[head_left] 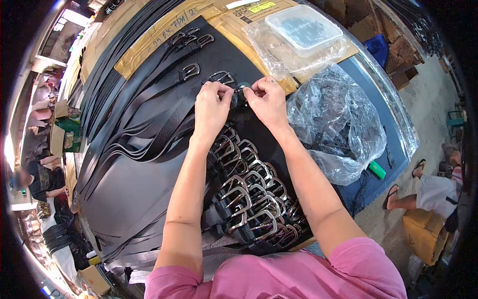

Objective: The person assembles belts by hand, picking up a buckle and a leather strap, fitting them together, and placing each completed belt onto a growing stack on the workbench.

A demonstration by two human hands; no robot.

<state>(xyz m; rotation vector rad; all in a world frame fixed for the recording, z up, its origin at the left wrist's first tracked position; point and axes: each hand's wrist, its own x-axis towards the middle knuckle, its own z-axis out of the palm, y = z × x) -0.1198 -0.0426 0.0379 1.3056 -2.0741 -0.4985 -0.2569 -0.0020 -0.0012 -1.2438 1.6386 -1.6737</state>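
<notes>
My left hand [213, 104] is closed in a pinch at the end of a black leather belt [174, 117], just below its silver buckle [221, 77]. Close beside it, my right hand [268, 103] pinches a small dark, shiny piece [242, 86] at the same spot; its exact kind is too small to make out. Up and to the left lie more belts with their own buckles, one single buckle [190, 71] nearest. Below, between my forearms, a pile of buckled belts [254, 189] is stacked in overlapping rows.
A clear plastic bag [338, 119] with dark contents lies to the right, near a green lighter [377, 170]. A plastic container [304, 30] rests on cardboard [239, 22] at the back. Long black straps [107, 79] spread leftward. Other people [433, 194] are at both sides.
</notes>
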